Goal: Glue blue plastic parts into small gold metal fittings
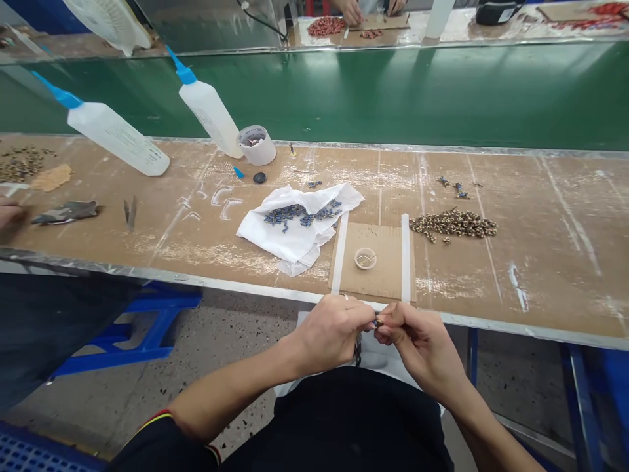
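Note:
Just in front of the table's near edge, my left hand (331, 333) and my right hand (426, 344) meet fingertip to fingertip. Both are pinched closed on a small dark part with blue and gold-brown on it (377, 322), mostly covered by the fingers; its kind cannot be made out. Beyond them lies a cardboard pad (386, 272) with white tape strips along its sides and a small clear cup (365, 258) on it. Left of the pad, small blue pieces (285, 214) rest on a white cloth (260, 231). To its right is a pile of small gold-and-dark pieces (455, 225).
Two white bottles with blue nozzles (118, 137) lean at the back left, near a tape roll (257, 145). Tweezers (130, 213) lie farther left, by another person's blurred hand (10, 213). A green belt (344, 95) runs behind; another person's hands (351, 12) work beyond it.

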{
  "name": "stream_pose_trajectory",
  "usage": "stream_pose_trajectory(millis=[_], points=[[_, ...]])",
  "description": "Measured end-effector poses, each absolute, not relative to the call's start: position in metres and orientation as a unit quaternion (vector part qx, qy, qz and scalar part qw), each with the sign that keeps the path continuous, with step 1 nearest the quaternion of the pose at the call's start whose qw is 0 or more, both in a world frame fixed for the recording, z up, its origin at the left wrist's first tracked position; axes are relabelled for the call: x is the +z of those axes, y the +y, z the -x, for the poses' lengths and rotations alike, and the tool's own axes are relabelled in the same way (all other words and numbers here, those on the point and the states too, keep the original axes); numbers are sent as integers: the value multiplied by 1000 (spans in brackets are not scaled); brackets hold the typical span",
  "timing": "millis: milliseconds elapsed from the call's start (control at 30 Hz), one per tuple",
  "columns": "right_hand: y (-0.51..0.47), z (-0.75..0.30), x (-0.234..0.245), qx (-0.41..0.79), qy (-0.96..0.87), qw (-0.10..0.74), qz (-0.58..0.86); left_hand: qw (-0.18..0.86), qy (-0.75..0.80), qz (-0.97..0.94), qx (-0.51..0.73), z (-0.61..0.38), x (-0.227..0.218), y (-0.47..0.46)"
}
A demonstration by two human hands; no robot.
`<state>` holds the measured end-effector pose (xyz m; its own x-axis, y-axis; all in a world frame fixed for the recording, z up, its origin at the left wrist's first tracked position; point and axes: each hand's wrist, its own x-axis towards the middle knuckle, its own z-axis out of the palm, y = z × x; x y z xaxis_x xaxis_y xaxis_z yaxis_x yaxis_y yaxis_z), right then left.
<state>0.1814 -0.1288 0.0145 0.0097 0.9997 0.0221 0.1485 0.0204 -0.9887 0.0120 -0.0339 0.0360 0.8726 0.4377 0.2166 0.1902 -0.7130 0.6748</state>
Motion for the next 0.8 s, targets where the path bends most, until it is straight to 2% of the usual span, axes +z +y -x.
stream_pose_trajectory(millis=[167,300,567,800], points=[[-136,-179,23,450,-548,455,538,313,205,-918,129,-9,49,-43],[-136,-175,45,443,-538,467,544,332,199,-912,135,-5,73,-43],[-117,-162,98,470,-422,577,518,392,184,-892,126,-4,132,-10],[-92,-153,116,408,-404,617,538,427,151,-877,159,-10,147,19]])
